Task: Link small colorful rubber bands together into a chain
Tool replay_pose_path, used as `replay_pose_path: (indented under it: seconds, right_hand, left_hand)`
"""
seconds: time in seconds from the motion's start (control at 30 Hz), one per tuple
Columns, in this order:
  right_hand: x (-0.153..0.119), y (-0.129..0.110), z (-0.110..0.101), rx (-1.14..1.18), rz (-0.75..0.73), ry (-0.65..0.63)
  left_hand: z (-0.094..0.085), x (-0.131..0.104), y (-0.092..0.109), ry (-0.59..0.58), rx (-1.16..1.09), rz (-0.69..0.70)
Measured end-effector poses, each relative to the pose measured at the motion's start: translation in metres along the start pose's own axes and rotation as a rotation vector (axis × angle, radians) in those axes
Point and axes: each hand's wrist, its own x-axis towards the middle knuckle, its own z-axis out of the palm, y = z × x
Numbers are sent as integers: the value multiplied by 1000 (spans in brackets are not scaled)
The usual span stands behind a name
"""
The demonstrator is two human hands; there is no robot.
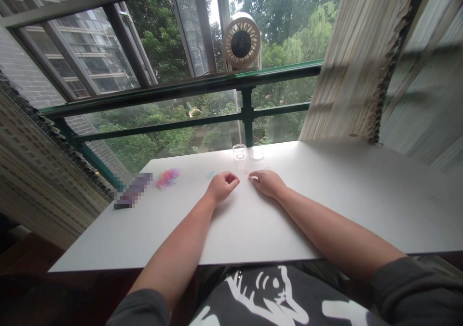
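My left hand (223,186) is over the white table (173,229), its thumb and fingers curled into a pinch. Whatever its fingertips hold, if anything, is too small to make out. Just to the right, my right hand (269,183) rests low with thumb and forefinger brought together. Tiny pinkish pieces (246,171) lie by its fingertips; I cannot tell whether one is gripped. Beyond the hands stand a clear round container (239,152) and a flat clear disc like a lid (257,156). A few small teal pieces (211,174) lie left of my left hand.
A heap of small, see-through pink, orange and purple pieces (168,177) lies at the table's left. Near it is a blurred-out dark purple object (133,191). A round white fan-like device (241,44) stands at the window above the green railing (188,89). Curtains (336,65) hang at both sides.
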Motion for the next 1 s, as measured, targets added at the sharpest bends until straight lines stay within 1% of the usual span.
replay_pose_path:
  seconds: [0.37, 0.6, 0.8, 1.0]
  right_hand:
    - [2, -4, -1, -16, 87, -25]
    - [0, -2, -2, 3, 59, -5]
    - [-5, 1, -6, 35, 3, -41]
    - [-5, 2, -6, 13, -45, -58]
  left_hand:
    - [-2, -2, 4, -29, -4, -11]
    - [0, -1, 2, -41, -8, -3]
    - [-1, -2, 3, -54, -10, -3]
    - [-1, -3, 6, -59, -9, -12]
